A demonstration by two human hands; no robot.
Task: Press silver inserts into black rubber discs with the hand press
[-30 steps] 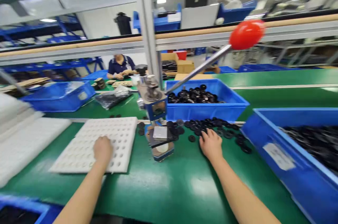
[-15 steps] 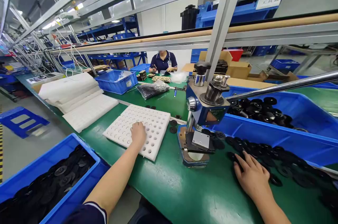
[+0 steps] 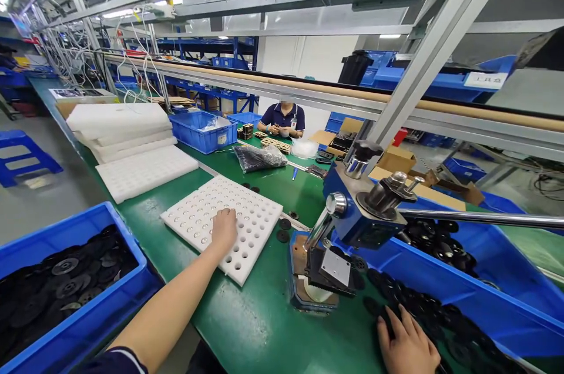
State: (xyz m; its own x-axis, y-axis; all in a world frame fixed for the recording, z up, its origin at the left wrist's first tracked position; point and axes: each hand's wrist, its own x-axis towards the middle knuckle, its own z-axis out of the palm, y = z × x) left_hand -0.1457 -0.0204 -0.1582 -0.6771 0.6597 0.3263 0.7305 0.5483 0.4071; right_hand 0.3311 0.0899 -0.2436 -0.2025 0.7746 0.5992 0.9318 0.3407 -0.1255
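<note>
Head view: the left hand [image 3: 224, 229] curled over the tray [image 3: 238, 278], its grip hidden; the right hand [image 3: 408, 342] spread its fingers over discs [image 3: 423, 300] beside the press [image 3: 365, 204] on the desk [image 3: 259, 315]. Clean handling likely called for single, light pinches.

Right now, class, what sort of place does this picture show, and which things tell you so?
Probably a factory assembly workshop: a lever press stands on a green workbench, a blue bin holds many black discs, and another person is opposite.

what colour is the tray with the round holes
The tray is white; it shows best in the head view.
</note>
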